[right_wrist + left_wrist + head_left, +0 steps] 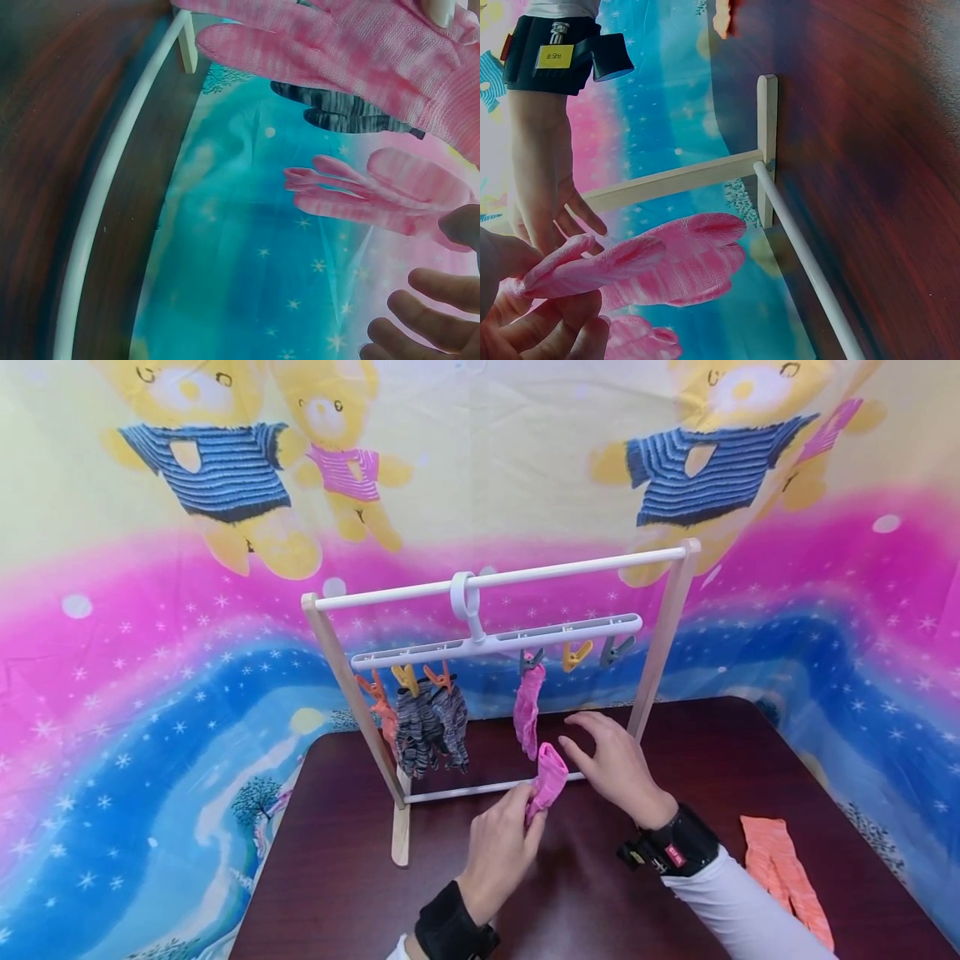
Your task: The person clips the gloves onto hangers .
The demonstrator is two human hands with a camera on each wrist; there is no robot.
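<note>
A pink knitted glove [550, 774] is pinched at its cuff between the thumb and fingers of my left hand [498, 839]. In the left wrist view the fingers of this glove [682, 262] point away from the hand. Just right of it, my right hand [618, 768] hovers with loosely bent fingers and holds nothing. A second pink glove [528, 706] hangs behind from a grey clip [531, 660] on the white hanger [495, 641]. To the right on the hanger, a yellow clip [577, 656] and a grey clip [617, 650] hold nothing.
The hanger hooks over the top rail of a wooden rack [660, 643]. At its left end, clips hold an orange glove [386, 714] and grey-black striped gloves [417, 731]. An orange glove [783, 868] lies on the dark table [315, 893] at right. A printed cloth stands behind.
</note>
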